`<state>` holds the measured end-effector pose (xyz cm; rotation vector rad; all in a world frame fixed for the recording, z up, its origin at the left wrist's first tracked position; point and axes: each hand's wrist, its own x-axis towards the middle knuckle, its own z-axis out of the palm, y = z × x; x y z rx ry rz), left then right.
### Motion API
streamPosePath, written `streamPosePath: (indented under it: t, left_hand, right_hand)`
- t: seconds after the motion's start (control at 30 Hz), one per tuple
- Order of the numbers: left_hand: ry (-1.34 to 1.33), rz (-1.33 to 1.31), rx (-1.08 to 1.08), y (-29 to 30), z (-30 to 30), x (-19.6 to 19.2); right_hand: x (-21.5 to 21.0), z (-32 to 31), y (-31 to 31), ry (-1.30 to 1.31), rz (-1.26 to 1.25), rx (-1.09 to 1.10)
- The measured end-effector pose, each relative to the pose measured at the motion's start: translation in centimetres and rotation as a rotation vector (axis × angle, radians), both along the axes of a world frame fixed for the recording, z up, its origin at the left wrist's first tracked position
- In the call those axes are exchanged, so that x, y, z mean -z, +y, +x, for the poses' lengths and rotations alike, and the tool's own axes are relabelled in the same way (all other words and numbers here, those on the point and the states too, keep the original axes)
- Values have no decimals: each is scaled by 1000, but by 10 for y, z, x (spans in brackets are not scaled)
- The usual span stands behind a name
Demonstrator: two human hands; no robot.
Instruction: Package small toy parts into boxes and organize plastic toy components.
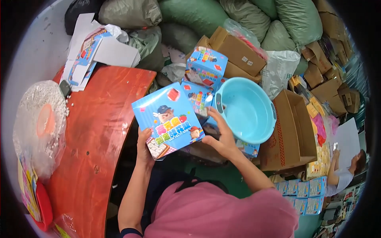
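Note:
My left hand grips a blue printed cardboard box by its lower left edge, the thumb along the side. The box is tilted, with its picture face up; cartoon figures and white sweets are printed on it. My right hand is beside the box's lower right corner, thumb and fingers spread apart, the thumb tip close to or touching that corner. Behind the held box, two similar blue boxes are stacked. A light blue plastic basin stands just right of them, above another blue box.
At left is a red wooden table with a plastic bag of small white pieces and flat cardboard sheets. An open carton is right of the basin. Full sacks line the back. At far right, a person sits working.

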<state>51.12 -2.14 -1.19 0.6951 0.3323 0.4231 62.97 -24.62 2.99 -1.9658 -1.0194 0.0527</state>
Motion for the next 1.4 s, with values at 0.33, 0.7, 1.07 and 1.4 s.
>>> streamPosePath:
  t: [0.33, 0.7, 1.07, 1.4]
  left_hand:
    - [51, -55, -11, -5, 119, 10]
    - [332, -66, 183, -54, 192, -7]
    - [138, -194, 360, -63, 192, -1]
    - [203, -109, 438, -51, 150, -4]
  right_hand:
    - [12, 44, 13, 325, 422, 227]
    - [19, 73, -11, -103, -194, 509]
    - [35, 75, -14, -93, -218, 510]
    - [24, 75, -8, -51, -603, 504]
